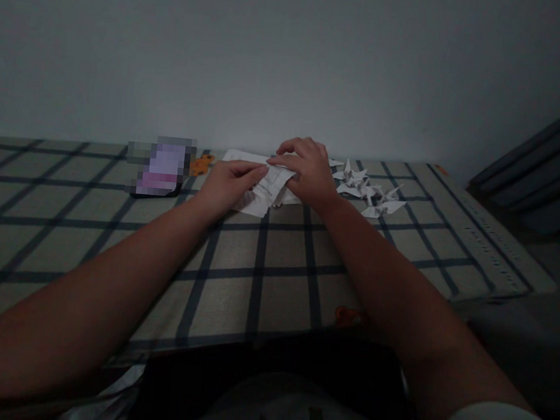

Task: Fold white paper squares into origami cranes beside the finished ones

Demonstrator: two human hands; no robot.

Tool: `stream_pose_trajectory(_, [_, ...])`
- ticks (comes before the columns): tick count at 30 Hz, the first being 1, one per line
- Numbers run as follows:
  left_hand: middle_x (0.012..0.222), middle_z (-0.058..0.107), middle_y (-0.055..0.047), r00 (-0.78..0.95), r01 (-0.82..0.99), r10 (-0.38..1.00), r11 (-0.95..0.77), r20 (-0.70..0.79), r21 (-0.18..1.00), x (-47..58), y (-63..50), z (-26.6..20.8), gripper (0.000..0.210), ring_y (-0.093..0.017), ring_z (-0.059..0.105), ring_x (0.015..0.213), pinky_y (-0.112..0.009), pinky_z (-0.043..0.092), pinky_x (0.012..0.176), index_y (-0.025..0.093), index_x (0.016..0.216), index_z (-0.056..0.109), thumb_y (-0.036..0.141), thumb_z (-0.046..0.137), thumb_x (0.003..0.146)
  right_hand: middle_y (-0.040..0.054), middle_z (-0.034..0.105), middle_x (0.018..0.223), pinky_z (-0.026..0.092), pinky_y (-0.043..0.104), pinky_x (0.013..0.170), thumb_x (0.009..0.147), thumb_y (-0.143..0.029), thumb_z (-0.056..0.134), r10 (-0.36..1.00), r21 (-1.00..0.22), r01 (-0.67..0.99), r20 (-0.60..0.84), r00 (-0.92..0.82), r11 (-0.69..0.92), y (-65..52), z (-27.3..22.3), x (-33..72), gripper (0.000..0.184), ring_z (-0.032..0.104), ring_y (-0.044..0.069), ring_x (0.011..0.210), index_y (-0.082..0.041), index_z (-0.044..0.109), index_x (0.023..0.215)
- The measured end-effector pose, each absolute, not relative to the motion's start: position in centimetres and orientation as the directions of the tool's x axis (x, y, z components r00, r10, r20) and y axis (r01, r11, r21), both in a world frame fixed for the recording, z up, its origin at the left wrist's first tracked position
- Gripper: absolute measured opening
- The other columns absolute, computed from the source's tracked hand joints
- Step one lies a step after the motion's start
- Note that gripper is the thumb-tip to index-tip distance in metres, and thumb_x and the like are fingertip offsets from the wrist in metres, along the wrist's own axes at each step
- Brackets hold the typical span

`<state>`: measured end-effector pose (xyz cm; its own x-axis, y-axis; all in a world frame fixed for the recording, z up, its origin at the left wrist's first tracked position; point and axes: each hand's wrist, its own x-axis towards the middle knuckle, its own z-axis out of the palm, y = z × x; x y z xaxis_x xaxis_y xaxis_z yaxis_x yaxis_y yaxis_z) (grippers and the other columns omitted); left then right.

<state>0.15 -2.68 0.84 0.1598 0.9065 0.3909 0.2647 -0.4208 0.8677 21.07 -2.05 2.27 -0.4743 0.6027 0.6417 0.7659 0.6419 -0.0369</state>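
A white sheet of paper [273,182] with faint print lies between my two hands. My left hand [231,183] pinches its left side, with the thumb on top. On the right, my right hand [310,173] has its fingers bent over the sheet's upper right corner and grips it there. More white paper [253,204] shows beneath and around the sheet, but how many pieces there are I cannot tell. Just beyond my right hand lie several folded paper cranes [372,190] in a loose group.
A phone [163,167] with a lit, blurred screen rests left of my hands. The checked tablecloth [283,256] covers the table and carries orange figures. A pale wall [273,59] stands behind it, and dark folded cloth [549,155] hangs at the right.
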Motion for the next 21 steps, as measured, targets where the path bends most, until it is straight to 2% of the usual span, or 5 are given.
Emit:
stream_pose_trajectory(6, [0.078, 0.076, -0.004, 0.177, 0.227, 0.907, -0.416, 0.382, 0.881, 0.32, -3.03, 0.83, 0.028, -0.019, 0.065, 0.069, -0.031, 0.052, 0.071, 0.023, 0.088, 0.084, 0.048, 0.077, 0.08, 0.008, 0.067, 0.119, 0.03, 0.048, 0.105, 0.101, -0.044, 0.052, 0.597, 0.016, 0.771, 0.622, -0.506, 0.637, -2.3, 2.69, 21.01, 0.032, 0.05, 0.029, 0.118, -0.027, 0.075, 0.116])
stream_pose_trajectory(12, [0.077, 0.075, -0.003, 0.226, 0.311, 0.892, -0.446, 0.39, 0.839, 0.57, -3.57, 1.26, 0.03, -0.017, 0.063, 0.07, -0.029, 0.049, 0.071, 0.018, 0.086, 0.082, 0.046, 0.07, 0.085, 0.0071, 0.069, 0.115, 0.031, 0.047, 0.104, 0.101, -0.037, 0.054, 0.577, 0.067, 0.755, 0.601, -0.553, 0.653, -2.3, 2.8, 21.07, 0.027, 0.053, 0.029, 0.117, -0.026, 0.076, 0.114])
stream_pose_trajectory(16, [0.079, 0.075, -0.002, 0.245, 0.366, 0.891, -0.45, 0.382, 0.815, 0.48, -3.31, 0.98, 0.031, -0.016, 0.062, 0.07, -0.028, 0.049, 0.073, 0.018, 0.087, 0.081, 0.046, 0.068, 0.085, 0.0069, 0.071, 0.11, 0.033, 0.044, 0.099, 0.099, -0.033, 0.057, 0.555, 0.059, 0.726, 0.603, -0.573, 0.685, -2.18, 2.68, 21.11, 0.023, 0.055, 0.028, 0.112, -0.024, 0.076, 0.109])
stream_pose_trajectory(21, [0.072, 0.072, -0.002, 0.248, 0.383, 0.896, -0.439, 0.368, 0.812, 0.27, -2.87, 0.63, 0.032, -0.015, 0.057, 0.064, -0.028, 0.044, 0.065, 0.019, 0.084, 0.079, 0.049, 0.068, 0.084, 0.0065, 0.073, 0.108, 0.033, 0.043, 0.097, 0.098, -0.03, 0.056, 0.531, 0.051, 0.697, 0.608, -0.589, 0.715, -1.92, 2.51, 21.09, 0.022, 0.055, 0.026, 0.109, -0.023, 0.076, 0.103])
